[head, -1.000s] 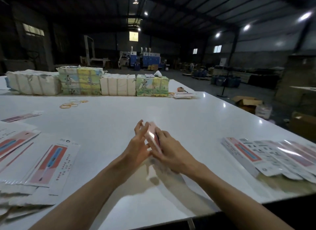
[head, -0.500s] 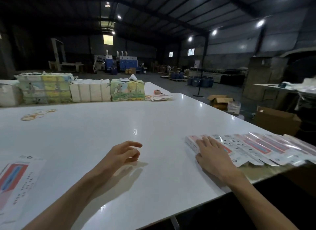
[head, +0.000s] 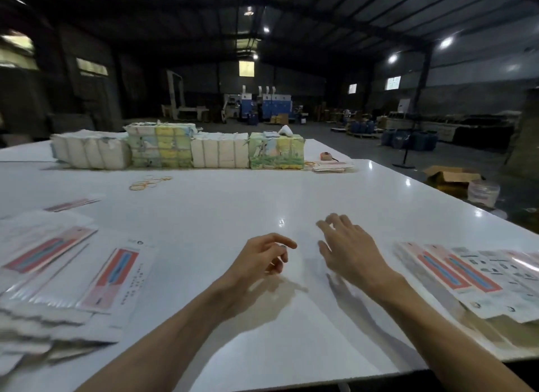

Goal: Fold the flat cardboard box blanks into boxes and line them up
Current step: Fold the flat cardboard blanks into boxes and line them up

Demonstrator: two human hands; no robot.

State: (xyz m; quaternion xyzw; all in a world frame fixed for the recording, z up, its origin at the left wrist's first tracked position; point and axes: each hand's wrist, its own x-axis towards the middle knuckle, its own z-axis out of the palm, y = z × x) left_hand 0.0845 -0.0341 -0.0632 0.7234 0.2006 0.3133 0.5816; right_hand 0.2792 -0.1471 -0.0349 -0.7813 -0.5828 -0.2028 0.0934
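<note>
On your table (head: 233, 205), flat blanks (head: 116, 275) lie at its left edge, a row of boxes (head: 466, 272) at its right edge, bundled stacks (head: 180, 149) along its far side, rubber bands (head: 148, 183) on its far left part.

left hand (head: 259, 261): bare from wrist to fingertips, slim fingers.
right hand (head: 347, 251): bare, back of the hand and knuckles facing the camera.
left forearm (head: 175, 333): bare and slim, uncovered down to the lower frame edge.
right forearm (head: 431, 327): bare, uncovered down to the lower right corner.
greyish spot (head: 281, 246): small mark at a left fingertip, too blurred to tell whether it is a nail or a ring.
</note>
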